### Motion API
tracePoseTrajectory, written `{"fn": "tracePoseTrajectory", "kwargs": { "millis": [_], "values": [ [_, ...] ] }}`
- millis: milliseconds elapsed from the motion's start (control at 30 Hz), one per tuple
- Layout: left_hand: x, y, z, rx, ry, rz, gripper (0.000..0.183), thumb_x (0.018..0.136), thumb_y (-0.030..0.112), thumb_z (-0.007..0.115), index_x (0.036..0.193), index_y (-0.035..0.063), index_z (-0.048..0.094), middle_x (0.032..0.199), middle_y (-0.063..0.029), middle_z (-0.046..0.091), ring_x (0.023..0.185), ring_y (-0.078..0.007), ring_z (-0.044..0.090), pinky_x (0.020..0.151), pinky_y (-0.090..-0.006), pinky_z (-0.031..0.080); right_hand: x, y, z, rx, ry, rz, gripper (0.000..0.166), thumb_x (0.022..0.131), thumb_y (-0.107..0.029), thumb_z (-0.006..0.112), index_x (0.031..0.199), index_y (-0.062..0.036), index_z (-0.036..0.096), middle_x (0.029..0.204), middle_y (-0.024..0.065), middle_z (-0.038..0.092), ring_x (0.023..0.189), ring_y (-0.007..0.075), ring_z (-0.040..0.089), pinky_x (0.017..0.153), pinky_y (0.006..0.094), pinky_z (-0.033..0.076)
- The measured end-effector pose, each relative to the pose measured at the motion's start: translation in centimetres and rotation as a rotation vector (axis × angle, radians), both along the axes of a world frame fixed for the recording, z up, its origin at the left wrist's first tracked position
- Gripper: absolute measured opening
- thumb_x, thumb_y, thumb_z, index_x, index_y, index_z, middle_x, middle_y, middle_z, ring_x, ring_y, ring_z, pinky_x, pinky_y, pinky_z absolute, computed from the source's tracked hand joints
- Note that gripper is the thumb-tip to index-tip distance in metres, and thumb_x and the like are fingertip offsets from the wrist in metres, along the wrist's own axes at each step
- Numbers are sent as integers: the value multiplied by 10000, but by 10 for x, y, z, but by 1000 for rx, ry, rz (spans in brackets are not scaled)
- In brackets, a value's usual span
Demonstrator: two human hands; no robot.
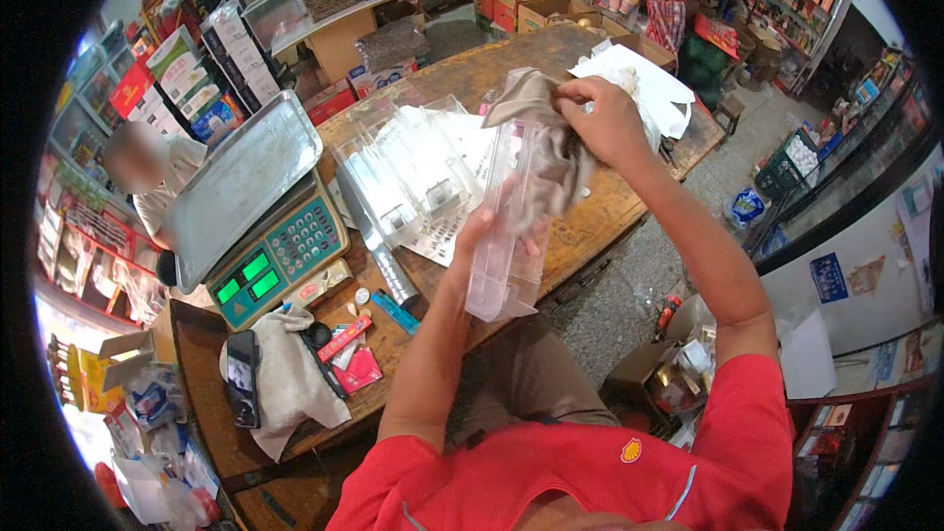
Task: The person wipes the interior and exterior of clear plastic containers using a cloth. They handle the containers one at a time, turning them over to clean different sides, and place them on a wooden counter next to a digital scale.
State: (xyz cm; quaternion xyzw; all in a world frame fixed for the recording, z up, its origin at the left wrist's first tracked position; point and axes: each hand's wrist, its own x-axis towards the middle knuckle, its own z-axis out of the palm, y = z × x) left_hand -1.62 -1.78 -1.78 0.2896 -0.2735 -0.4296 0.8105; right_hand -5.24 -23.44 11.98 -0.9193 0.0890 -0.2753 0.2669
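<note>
My left hand (476,236) grips a long clear plastic tray (501,258), tilted upright above the front edge of the wooden table (612,214). Pinched between the fingers of my right hand (601,118) is a grey-brown cloth (564,155), which lies against the upper part of the tray and hangs down behind it. Some of the fingers of my left hand show blurred through the clear plastic. Left of the held tray, several similar clear plastic trays (413,169) lie side by side on printed paper (442,228).
A digital scale (302,236) with a metal pan (254,177) stands at left, a person (158,169) behind it. Near me are a towel (280,369), a phone (242,376), a blue lighter-like object (394,312) and a dark cylinder (391,273). White sheeting (634,81) lies at the far right.
</note>
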Motion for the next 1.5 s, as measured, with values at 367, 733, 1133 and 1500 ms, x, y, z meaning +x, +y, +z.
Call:
{"fn": "tracePoseTrajectory", "kwargs": {
  "millis": [367, 733, 1133, 1500],
  "values": [
    [-14, 3, 33, 203, -441, 153, 928, 755, 335, 714, 1500, 37, 248, 1399, -116, 443, 1178, -212, 486, 998, -349, 394, 16, -11, -25, 1321, 3, 353, 310, 897, -195, 566, 1099, 33, 622, 1048, 137, 677, 918, 222, 676, 855, 345, 551],
    [-24, -3, 32, 240, -440, 93, 989, 757, 266, 731, 1523, 48, 145, 1450, -103, 392, 1189, -199, 482, 949, -335, 427, 25, -11, -46, 1245, -203, 315, 315, 935, -218, 497, 1092, 32, 606, 1056, 164, 656, 961, 263, 667, 853, 385, 557],
    [-7, -11, -8, 142, -469, 172, 885, 806, 232, 710, 1521, 97, 206, 1303, -110, 509, 1133, -205, 494, 955, -341, 417, 27, -11, -73, 1324, -126, 544, 333, 958, -243, 498, 1224, -49, 541, 1213, 104, 586, 1087, 213, 584, 929, 348, 481],
    [-14, 1, 2, -39, -331, 46, 990, 766, 451, 732, 1513, 60, 212, 1471, -120, 365, 1303, -219, 381, 1087, -365, 302, 36, -68, -81, 905, -168, 417, 336, 919, -213, 551, 1176, -1, 596, 1093, 95, 636, 940, 208, 640, 808, 352, 558]
  ]
}}
